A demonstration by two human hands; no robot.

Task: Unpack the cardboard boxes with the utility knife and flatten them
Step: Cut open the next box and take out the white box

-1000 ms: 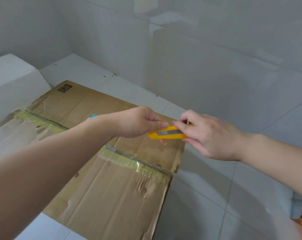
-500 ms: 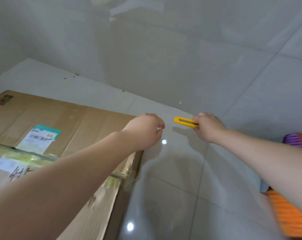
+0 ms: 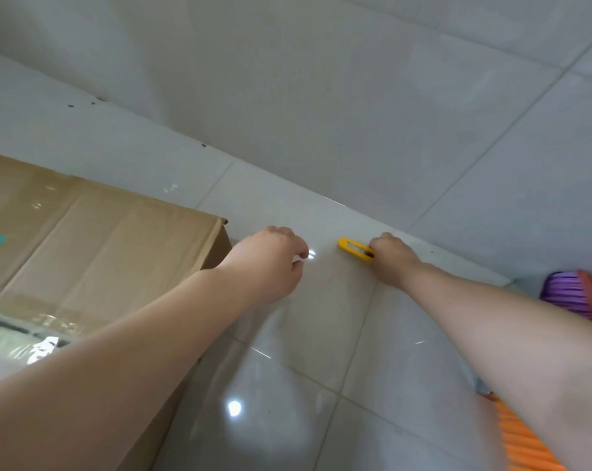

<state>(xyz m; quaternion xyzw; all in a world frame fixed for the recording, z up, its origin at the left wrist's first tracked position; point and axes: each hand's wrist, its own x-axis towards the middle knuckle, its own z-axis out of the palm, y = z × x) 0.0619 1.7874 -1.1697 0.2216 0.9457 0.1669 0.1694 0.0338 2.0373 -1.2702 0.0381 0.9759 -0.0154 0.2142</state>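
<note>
Right hand (image 3: 394,263), centre-right of frame, grips the yellow utility knife (image 3: 355,249) low over the floor (image 3: 287,368) (probably setting it aside); left hand (image 3: 270,263) hangs loosely curled, holding nothing; taped cardboard box (image 3: 100,246) at left, unflattened.

Right hand (image 3: 391,258) around yellow utility knife (image 3: 355,249) above tiled floor (image 3: 304,334), left hand (image 3: 270,263) loosely curled beside cardboard box (image 3: 117,246).

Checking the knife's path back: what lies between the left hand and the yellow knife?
In the head view, only bare glossy floor tile separates the left hand from the utility knife, gripped by the right hand.
</note>
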